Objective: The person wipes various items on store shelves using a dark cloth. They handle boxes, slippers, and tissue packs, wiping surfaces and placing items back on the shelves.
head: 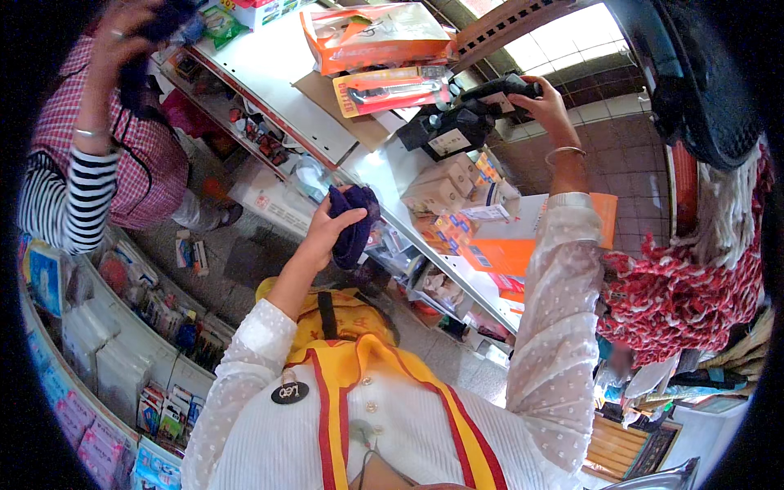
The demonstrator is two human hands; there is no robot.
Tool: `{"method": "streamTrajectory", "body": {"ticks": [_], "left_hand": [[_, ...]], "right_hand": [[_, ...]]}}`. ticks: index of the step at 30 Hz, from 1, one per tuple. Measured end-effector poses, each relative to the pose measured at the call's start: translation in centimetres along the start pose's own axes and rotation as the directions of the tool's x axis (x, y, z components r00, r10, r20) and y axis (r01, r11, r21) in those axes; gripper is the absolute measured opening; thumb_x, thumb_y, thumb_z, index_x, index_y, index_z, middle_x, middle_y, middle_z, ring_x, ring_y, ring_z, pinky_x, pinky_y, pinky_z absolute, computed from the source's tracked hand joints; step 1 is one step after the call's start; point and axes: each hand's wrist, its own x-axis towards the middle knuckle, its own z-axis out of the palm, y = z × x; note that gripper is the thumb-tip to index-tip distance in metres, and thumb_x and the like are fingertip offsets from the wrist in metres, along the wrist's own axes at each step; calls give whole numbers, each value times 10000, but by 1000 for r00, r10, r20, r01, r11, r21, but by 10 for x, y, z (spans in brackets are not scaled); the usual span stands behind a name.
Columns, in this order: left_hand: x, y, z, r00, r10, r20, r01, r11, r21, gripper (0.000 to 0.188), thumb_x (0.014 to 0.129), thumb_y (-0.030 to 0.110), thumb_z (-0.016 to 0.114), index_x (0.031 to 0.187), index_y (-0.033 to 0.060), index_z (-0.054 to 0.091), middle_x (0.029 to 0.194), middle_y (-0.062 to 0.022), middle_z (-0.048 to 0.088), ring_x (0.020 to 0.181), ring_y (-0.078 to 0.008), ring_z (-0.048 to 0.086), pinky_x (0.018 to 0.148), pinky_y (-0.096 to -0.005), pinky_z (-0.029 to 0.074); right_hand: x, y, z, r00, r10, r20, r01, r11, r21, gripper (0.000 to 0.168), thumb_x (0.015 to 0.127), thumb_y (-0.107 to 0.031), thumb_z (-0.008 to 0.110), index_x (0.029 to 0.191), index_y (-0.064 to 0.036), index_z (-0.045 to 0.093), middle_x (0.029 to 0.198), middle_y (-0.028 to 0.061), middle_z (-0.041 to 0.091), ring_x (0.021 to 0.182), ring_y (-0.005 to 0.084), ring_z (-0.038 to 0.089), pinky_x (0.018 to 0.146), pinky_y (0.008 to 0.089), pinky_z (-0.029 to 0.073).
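A bunched dark purple cloth is gripped in my left hand, held in front of the shelf's edge. My right hand reaches up to the far side and has its fingers on the end of a black plastic item. Beside and below that item lies another black plastic piece with a white label. A packaged utility knife and an orange and white plastic bag lie on the white shelf to the left of them.
Small cardboard boxes and an orange box stand on the shelf below my right hand. Red and white yarn mop heads hang at the right. Another person stands at the left. Curved shelves of packaged goods line the lower left.
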Motion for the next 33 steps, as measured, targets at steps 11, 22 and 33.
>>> {"method": "streamTrajectory", "body": {"ticks": [11, 22, 33], "left_hand": [[4, -9, -15, 997, -14, -77, 14, 1000, 5, 576, 749, 119, 737, 1267, 107, 484, 996, -38, 615, 829, -161, 616, 703, -312, 523], [10, -10, -18, 998, -40, -43, 41, 999, 20, 615, 759, 122, 736, 1291, 62, 433, 1025, -49, 599, 862, -148, 613, 734, -291, 523], [1, -16, -21, 998, -42, -49, 43, 999, 26, 542, 746, 136, 733, 1233, 96, 496, 1012, -37, 623, 834, -160, 620, 695, -307, 528]], "right_hand": [[19, 52, 27, 967, 127, 220, -162, 975, 149, 405, 764, -199, 765, 1133, -99, 632, 831, 16, 625, 625, 97, 531, 532, 260, 429], [-8, 29, 23, 918, 245, 310, -362, 836, 412, 412, 845, -412, 656, 1142, -128, 640, 1007, -27, 639, 897, 96, 564, 719, 266, 437], [-12, 30, 37, 968, 209, 142, -246, 911, 331, 344, 834, -292, 695, 1072, -45, 669, 901, 3, 658, 770, 93, 578, 695, 245, 458]]}}
